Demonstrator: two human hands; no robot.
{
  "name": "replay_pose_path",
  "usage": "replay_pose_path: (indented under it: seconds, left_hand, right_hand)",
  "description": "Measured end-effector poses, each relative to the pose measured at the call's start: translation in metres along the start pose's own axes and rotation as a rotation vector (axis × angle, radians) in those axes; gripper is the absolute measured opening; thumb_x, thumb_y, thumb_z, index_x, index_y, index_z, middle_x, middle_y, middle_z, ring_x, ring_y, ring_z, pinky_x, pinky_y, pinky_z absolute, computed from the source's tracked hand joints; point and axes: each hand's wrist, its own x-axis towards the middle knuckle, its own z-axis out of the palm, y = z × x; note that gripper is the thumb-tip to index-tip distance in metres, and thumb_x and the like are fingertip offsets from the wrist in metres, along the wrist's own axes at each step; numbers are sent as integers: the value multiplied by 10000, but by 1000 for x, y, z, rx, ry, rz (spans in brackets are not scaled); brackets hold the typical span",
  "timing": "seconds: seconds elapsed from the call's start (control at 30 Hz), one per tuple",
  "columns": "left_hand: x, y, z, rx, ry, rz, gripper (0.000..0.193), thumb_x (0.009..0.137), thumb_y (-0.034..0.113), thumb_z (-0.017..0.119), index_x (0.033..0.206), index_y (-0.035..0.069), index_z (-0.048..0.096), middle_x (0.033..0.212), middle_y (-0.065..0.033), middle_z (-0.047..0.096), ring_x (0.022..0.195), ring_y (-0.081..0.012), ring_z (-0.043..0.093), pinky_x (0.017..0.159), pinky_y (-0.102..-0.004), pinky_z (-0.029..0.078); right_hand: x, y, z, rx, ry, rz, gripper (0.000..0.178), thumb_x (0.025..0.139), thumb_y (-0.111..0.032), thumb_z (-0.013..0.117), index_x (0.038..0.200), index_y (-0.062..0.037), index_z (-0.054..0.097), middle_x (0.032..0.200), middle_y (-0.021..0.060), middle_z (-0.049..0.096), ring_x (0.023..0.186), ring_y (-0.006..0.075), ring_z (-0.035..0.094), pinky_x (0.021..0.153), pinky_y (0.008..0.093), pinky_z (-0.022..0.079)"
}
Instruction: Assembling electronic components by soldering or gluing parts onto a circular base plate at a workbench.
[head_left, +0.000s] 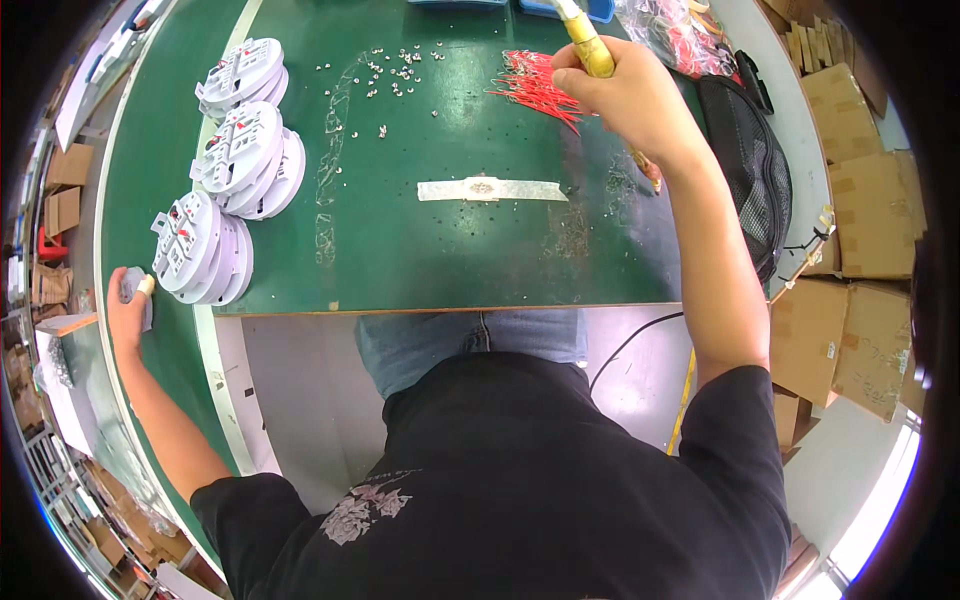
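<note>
At the far left, my left hand (125, 318) is closed round a pale grey piece (134, 284), whose kind I cannot make out. A cream-coloured tip shows at its thumb side. My right hand (632, 98) is raised over the right part of the green table, wrapped round a rod-like tool (593, 52) with yellow tape on its handle. Its lower end comes out below the hand. A bundle of red wires (538, 85) lies just left of that hand. Beside my left hand, round white plastic housings (205, 250) stand in leaning stacks.
Small metal screws (400, 75) are scattered over the far part of the table (380, 250). A strip of pale tape (490, 189) sticks to its middle. Blue trays (565, 8) stand at the far edge. On the right are a black mesh bag (750, 170) and cardboard boxes (870, 215).
</note>
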Motion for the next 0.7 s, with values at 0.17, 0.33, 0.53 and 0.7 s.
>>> replay_pose_path:
  seconds: [0.17,0.33,0.53,0.7]
  left_hand:
    - [-33,45,-13,-1374,681,-245,586,944,255,616,1471,67,441,1525,-180,397,1351,-416,441,1122,-659,343]
    - [-89,92,-26,-1930,480,94,635,960,180,530,1521,-7,299,1593,-225,291,1441,-492,294,1110,-794,245]
    - [-150,231,10,-1440,-114,279,675,918,48,588,1526,-24,302,1516,-234,406,1395,-383,423,1146,-653,340]
    - [-157,342,112,-1314,-35,408,599,842,24,723,1397,9,499,1289,-138,618,1113,-229,649,971,-374,545]
  right_hand:
    - [-11,0,-11,131,-17,53,185,896,-227,707,987,-66,704,770,-41,624,680,42,558,583,241,455]
    - [-21,-9,-12,188,-16,-21,191,884,-197,723,1011,-55,705,768,-39,626,646,39,538,557,230,441]
    - [-42,-33,-2,387,-2,-132,153,881,-107,722,1012,-31,704,772,-29,629,592,38,511,540,208,423]
    - [-65,-55,10,439,2,-225,133,878,-62,716,1006,-25,707,773,-24,631,589,36,511,539,212,423]
